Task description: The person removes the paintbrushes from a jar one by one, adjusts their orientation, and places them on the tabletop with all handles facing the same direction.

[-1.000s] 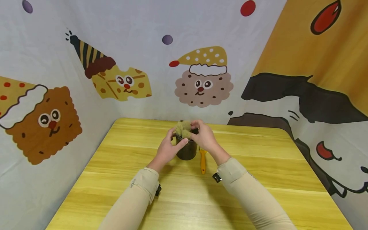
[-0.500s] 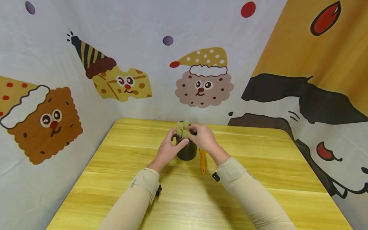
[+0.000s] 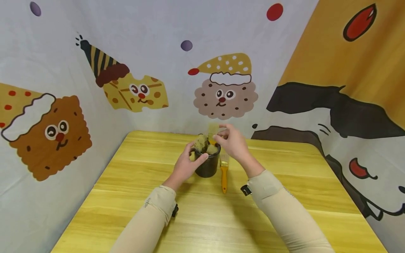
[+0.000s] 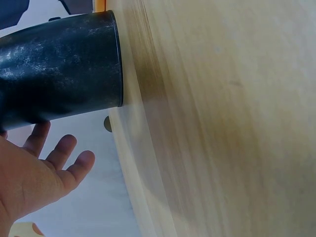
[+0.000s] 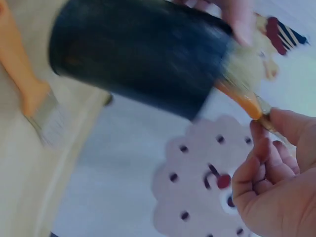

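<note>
My left hand (image 3: 185,164) holds a black cylindrical pot (image 3: 206,167) near its rim, thumb in front and fingers at the far left. In the left wrist view, several fingers (image 4: 64,150) spread beside its dark wall. Tan, bristly tufts (image 3: 200,143) stick out of the pot top; their kind is unclear. My right hand (image 3: 235,143) pinches a paintbrush (image 3: 213,129) above the rim, pale bristles upward. The right wrist view shows its orange handle (image 5: 242,101) reaching into the pot mouth, with fingertips at the ferrule.
A second paintbrush (image 3: 224,177) with an orange handle lies on the table just right of the pot, bristles away from me. The wooden table (image 3: 142,158) ends at a white cartoon-printed curtain (image 3: 152,123) behind and at both sides.
My right hand has risen and shifted right from the pot mouth, and a paintbrush now shows in its fingers. The left hand stays at the pot. More of the lying paintbrush is visible.
</note>
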Available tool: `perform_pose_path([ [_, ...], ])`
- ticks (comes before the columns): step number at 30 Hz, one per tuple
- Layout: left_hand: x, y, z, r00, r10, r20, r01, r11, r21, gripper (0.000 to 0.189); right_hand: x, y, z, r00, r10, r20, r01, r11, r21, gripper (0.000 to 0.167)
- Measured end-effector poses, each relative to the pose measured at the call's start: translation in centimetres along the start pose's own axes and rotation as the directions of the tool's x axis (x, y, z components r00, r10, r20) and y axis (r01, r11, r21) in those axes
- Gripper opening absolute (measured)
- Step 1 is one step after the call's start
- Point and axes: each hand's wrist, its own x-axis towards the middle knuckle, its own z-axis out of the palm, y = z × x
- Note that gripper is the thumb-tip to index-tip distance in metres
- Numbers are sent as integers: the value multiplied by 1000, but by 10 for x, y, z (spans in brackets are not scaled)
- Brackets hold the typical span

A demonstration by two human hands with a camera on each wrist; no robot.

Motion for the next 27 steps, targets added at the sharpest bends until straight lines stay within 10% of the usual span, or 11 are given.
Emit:
perform_pose_path([
  [12,0,0,-1,1000,3,-4,-3,1000,19,85,-2,21,-88,979,94,-180,-57,978,201,63],
  [27,-2,1,0,1000,-2,-3,2,999,34,84,-25,120,-77,935,311,172,-332,937,107,68],
])
